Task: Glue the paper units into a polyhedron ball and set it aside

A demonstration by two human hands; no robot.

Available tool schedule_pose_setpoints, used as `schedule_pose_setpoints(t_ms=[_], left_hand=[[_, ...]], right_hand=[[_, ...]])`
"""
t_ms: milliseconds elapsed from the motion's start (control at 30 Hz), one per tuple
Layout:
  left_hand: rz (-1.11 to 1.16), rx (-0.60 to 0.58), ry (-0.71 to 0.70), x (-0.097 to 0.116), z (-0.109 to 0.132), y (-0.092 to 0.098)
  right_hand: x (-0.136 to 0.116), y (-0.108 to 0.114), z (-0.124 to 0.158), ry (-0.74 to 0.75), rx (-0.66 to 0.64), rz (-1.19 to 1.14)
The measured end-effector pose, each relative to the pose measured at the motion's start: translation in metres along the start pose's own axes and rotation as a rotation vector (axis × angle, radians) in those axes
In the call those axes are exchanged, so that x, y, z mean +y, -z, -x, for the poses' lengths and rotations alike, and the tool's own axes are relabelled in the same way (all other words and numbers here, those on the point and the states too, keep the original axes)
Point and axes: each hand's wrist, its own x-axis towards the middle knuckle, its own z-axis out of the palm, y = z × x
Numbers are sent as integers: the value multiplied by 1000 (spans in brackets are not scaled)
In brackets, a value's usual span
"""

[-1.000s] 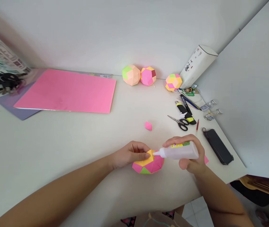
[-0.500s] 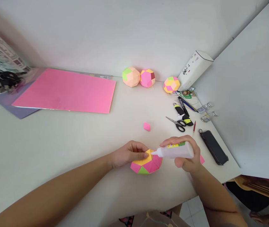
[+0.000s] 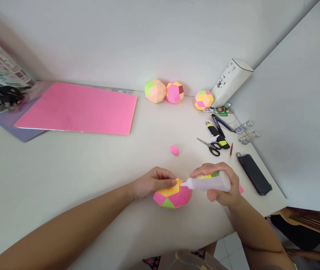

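Observation:
My left hand [image 3: 156, 182] is closed on the edge of a faceted paper ball [image 3: 174, 197] in pink, yellow and green, with the thumb pressed on a yellow facet. In my right hand [image 3: 226, 187] lies a clear glue bottle [image 3: 209, 182] with a yellow and green label, tilted on its side. Its white nozzle points left and meets the ball, or nearly so, beside the yellow flap. A small folded pink paper piece [image 3: 174, 150] rests on the table beyond the ball. Part of another pink piece [image 3: 241, 188] shows behind my right wrist.
Three finished-looking paper balls [image 3: 175, 92] stand along the wall. To the right lie scissors [image 3: 213, 150], a cutter [image 3: 218, 135], small glass bottles [image 3: 244, 139] and a dark pencil case [image 3: 253, 174]. A large pink sheet [image 3: 78, 108] covers the back left.
The paper ball has tilted and shifted slightly left under my left hand. My right hand and the glue bottle have stayed nearly in place.

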Motion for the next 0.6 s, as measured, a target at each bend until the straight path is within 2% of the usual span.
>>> schedule_pose_setpoints(t_ms=[167, 333, 467, 600], left_hand=[[-3, 7, -4, 1, 0, -1], [9, 13, 0, -1, 0, 0], [12, 15, 1, -2, 1, 0], [4, 8, -11, -2, 0, 1]], right_hand=[[0, -2, -1, 33, 21, 38], [-2, -3, -2, 30, -29, 28], [-2, -2, -2, 43, 6, 60], [-1, -2, -1, 20, -20, 1]])
